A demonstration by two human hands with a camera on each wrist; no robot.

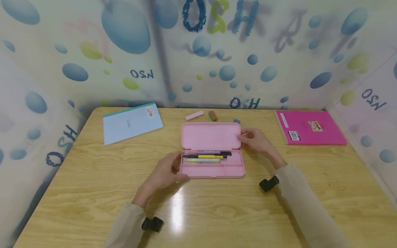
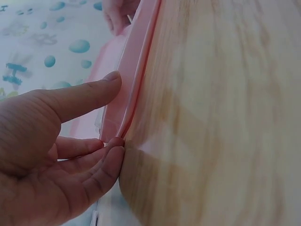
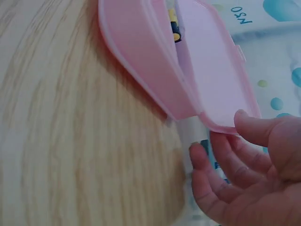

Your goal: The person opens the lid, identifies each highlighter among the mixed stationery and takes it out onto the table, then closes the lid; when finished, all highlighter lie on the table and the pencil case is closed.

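In the head view, a pink pencil case (image 1: 202, 171) lies at the far middle of the wooden table (image 1: 108, 193), its lid (image 1: 211, 136) swung back to the far side so that the inside faces up. The left hand (image 1: 165, 172) grips the left end of the base, thumb at the near corner and fingers farther along, probably to steady it. The right hand (image 1: 257, 140) pinches the lid's right edge, a hold that seems chosen to control the hinged part while the base stays put. Three writing tools lie side by side in the long far compartment, which suits their length: a black-ended pen (image 1: 225, 153), a yellow-and-black pen (image 1: 214, 156) and a pale clear-barrelled pen (image 1: 201, 161). A light-blue notebook (image 1: 133, 124) lies far left and a magenta book (image 1: 302, 133) far right, both well apart from the hands' work. Beyond the lid are a pale pink bar (image 1: 194, 115), an orange-and-green eraser-like block (image 1: 213, 116) and a small blue block (image 1: 237, 121).

In the left wrist view, the left thumb rests against the case's near wall while bent fingers meet its corner, apparently bracing it.

In the right wrist view, the right thumb lies over the lid's rim with fingers beneath; whether the lid touches the table, I cannot tell.
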